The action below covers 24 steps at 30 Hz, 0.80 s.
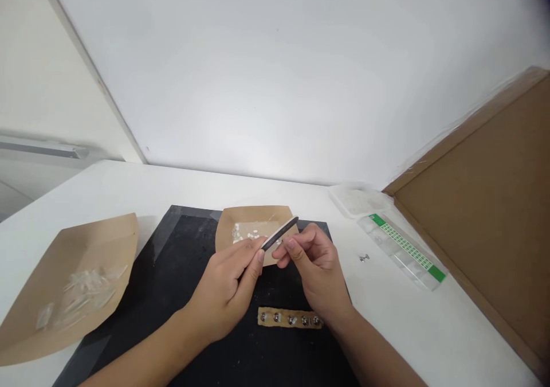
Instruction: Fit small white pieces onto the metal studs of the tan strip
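My left hand [234,284] grips a thin flat strip [281,233], dark on one face and pale along its edge, between thumb and fingers. It points up and to the right. Close by on the right, my right hand [315,266] has its thumb and index finger pinched together near the strip; anything between them is too small to make out. Behind both hands lies a brown paper tray [230,218] with small white pieces in it. Below them, a tan strip [283,325] carrying several shiny metal pieces rests on the black mat [184,278].
A larger brown paper tray [116,232] at left holds clear plastic pieces. To the right are small metal parts [364,258], a clear packet with a green label [406,243] and a translucent tray [354,199]. A cardboard box [481,203] stands at far right.
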{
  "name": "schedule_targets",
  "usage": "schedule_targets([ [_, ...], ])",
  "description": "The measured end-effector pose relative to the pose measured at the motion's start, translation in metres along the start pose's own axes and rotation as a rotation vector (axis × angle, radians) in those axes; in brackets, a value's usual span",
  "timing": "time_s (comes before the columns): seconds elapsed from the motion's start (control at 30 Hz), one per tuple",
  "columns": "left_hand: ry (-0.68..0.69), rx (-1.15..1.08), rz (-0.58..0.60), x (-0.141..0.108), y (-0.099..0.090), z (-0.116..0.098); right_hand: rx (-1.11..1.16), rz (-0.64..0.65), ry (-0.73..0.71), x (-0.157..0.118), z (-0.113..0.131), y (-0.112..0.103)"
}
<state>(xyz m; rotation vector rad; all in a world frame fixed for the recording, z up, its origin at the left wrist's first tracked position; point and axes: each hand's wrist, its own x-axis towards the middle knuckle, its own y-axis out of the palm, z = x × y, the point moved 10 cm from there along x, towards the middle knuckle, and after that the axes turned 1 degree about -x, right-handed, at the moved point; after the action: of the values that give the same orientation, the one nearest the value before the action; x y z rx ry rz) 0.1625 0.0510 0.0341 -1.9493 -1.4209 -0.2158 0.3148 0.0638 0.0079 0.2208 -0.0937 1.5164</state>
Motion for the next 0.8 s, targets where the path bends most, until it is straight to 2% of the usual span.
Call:
schedule_targets([
  [0.33, 0.063, 0.019, -0.014, -0.001, 0.000, -0.006, 0.122, 0.005, 0.072, 0.002, -0.018, -0.007],
  [0.57, 0.080, 0.031, -0.022, -0.005, 0.001, -0.004, 0.062, 0.020, 0.091, 0.002, -0.014, -0.005],
  [0.7, 0.096, 0.054, -0.003, -0.004, 0.004, -0.004, -0.070, -0.054, 0.018, -0.002, -0.004, -0.010],
  [0.8, 0.104, 0.060, 0.013, -0.002, 0.004, -0.004, -0.367, -0.125, -0.142, -0.006, 0.010, -0.015],
])
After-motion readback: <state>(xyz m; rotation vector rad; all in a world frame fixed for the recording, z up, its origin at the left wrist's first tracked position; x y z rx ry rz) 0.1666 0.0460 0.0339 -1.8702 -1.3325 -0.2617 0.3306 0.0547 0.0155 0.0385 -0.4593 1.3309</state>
